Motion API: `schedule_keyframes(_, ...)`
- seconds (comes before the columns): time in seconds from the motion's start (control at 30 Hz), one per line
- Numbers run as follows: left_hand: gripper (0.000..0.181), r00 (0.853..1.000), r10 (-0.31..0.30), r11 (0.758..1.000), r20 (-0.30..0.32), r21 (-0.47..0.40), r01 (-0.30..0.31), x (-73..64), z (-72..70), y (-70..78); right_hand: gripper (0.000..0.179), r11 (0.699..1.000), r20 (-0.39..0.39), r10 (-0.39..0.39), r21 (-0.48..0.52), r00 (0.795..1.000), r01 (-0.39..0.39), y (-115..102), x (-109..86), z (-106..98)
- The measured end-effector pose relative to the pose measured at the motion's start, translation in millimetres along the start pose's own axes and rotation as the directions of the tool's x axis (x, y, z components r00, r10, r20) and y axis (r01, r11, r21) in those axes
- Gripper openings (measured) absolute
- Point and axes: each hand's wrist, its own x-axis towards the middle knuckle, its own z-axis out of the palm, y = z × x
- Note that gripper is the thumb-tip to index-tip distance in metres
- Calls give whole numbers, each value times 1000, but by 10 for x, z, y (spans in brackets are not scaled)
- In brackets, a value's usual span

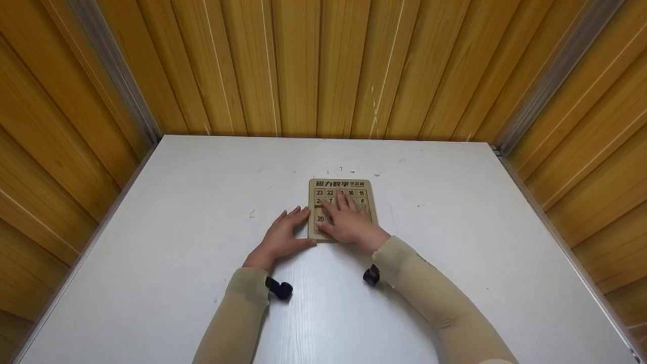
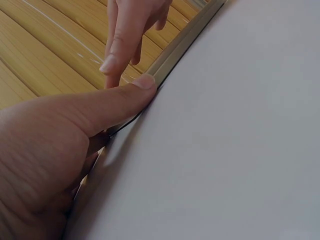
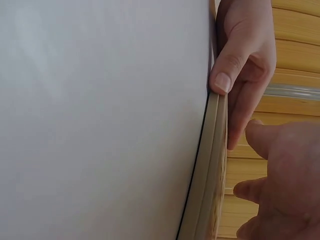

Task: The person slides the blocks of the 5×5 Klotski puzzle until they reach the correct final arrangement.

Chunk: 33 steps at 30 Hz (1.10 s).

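A beige number sliding puzzle (image 1: 337, 183) lies flat on the white table, with dark digits on its square tiles and printed characters along the far end. My left hand (image 1: 283, 235) is at its near left corner, fingers stretched along the left side. In the left wrist view, the left thumb (image 2: 125, 97) rests against the puzzle's edge (image 2: 187, 42). Over the tiles spreads my right hand (image 1: 349, 222), its fingertips on them and several digits hidden beneath. The right wrist view shows the right hand (image 3: 295, 175) above the puzzle's side (image 3: 205, 160).
The white table (image 1: 177, 227) reaches well out around the puzzle, with small dark marks on its far part. Yellow wood-patterned panels (image 1: 298, 65) stand behind and on both sides. A small black device (image 1: 280, 289) sits at each wrist.
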Motion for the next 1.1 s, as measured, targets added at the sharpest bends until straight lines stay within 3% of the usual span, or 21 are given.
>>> schedule_keyframes(0.17, 89, 1000, -1, 1000, 2, 10, 1, 6, 7, 0, 75, 999, 6, 32, -6, 999, -32, 8, 130, 4)
schedule_keyframes(0.4, 89, 1000, -9, 1000, 8, 6, 9, -5, 1, 15, 75, 999, 11, 50, 0, 999, -50, 18, 163, 12)
schedule_keyframes(1.1, 88, 1000, -13, 1000, 9, -3, 13, 7, -5, 6, 77, 1000, 5, -11, -27, 1000, 11, 0, -34, 86)
